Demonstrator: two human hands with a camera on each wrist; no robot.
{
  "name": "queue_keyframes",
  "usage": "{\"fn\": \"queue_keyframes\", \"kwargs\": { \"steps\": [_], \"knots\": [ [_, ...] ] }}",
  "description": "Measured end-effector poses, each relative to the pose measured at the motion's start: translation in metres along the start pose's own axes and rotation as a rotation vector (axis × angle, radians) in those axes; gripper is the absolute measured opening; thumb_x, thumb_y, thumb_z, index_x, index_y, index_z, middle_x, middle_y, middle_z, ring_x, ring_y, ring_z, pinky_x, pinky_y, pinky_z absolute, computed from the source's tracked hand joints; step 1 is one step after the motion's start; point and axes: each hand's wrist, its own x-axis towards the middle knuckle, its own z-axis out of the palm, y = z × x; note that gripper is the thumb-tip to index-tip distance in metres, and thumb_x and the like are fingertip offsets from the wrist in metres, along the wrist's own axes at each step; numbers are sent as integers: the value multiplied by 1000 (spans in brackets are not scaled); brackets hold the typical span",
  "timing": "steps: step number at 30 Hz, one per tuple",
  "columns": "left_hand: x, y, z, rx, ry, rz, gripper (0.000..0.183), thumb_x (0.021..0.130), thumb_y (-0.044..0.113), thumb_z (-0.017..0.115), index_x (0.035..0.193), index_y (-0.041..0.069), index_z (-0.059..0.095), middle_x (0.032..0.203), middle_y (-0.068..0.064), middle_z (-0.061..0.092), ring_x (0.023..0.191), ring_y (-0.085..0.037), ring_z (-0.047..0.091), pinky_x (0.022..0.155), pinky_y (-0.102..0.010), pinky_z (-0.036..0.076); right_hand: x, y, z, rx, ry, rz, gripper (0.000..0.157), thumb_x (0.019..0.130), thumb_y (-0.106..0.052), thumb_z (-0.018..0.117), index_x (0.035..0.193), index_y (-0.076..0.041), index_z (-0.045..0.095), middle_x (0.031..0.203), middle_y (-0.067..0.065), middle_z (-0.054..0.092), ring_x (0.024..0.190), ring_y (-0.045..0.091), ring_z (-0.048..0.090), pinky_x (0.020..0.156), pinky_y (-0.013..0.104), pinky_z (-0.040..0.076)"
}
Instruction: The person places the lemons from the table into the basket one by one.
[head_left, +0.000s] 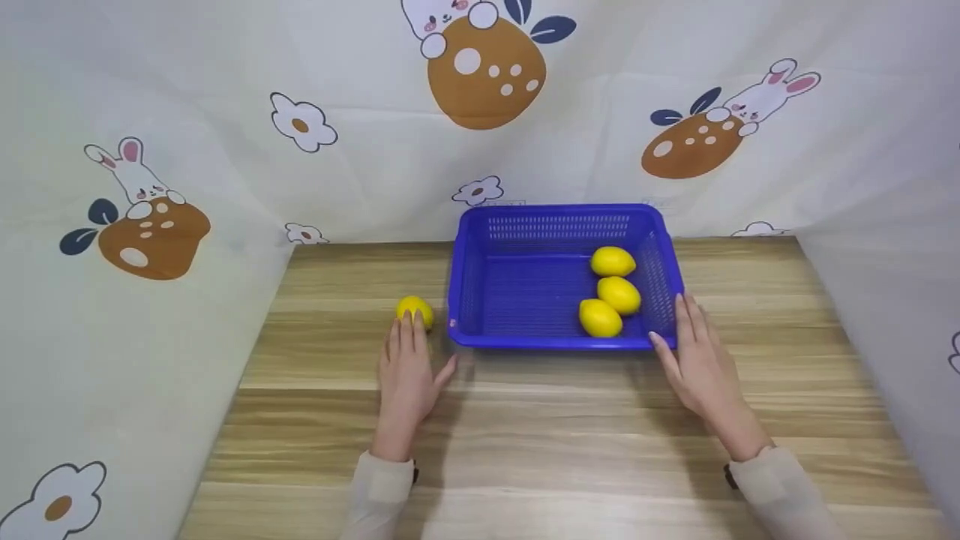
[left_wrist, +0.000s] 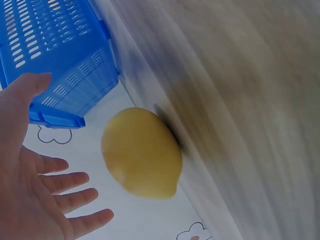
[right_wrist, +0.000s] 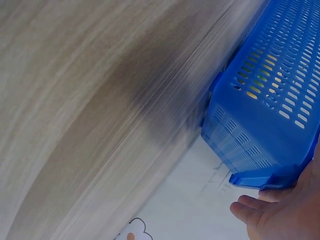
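A yellow lemon (head_left: 414, 309) rests on the wooden table, left of a blue plastic basket (head_left: 540, 343). My left hand (head_left: 409, 367) is just in front of this lemon, its fingers extended toward it and overlapping it in the head view. In the left wrist view, a gap shows between the spread fingers and the lemon (left_wrist: 142, 152). At the basket's front right corner is my right hand (head_left: 701, 364), with straight fingers along the right rim and the thumb at the front rim. Three more lemons (head_left: 601, 318) lie inside the basket, toward its right side.
The wooden tabletop (head_left: 555, 442) extends in front of the basket and to both sides. A pale cloth (head_left: 360, 180) printed with rabbits and flowers hangs behind the basket and along both sides of the table.
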Motion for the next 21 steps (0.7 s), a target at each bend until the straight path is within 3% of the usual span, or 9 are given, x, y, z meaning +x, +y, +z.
{"fn": "queue_keyframes", "kwargs": {
  "steps": [8,15,21],
  "knots": [
    [-7,-13,3,5,41,-19,89,89,40,82,149,-14,44,149,-34,52,137,-48,52,111,-62,49,0,0,0,10,-14,11,73,112,-36,50,162,11,24,168,35,24,150,57,30,121,71,28],
    [-10,-23,5,-93,19,-68,86,89,33,84,148,-14,43,144,-36,53,129,-51,55,109,-63,49,0,1,1,22,-9,8,73,112,-35,51,161,12,25,167,35,26,150,57,30,121,71,29],
    [-9,-31,2,-144,-13,-88,78,87,25,84,142,-16,48,130,-34,56,112,-49,62,94,-61,56,0,0,1,30,-1,5,72,112,-34,51,162,11,25,166,35,27,150,56,31,122,70,29]
  ]
}}
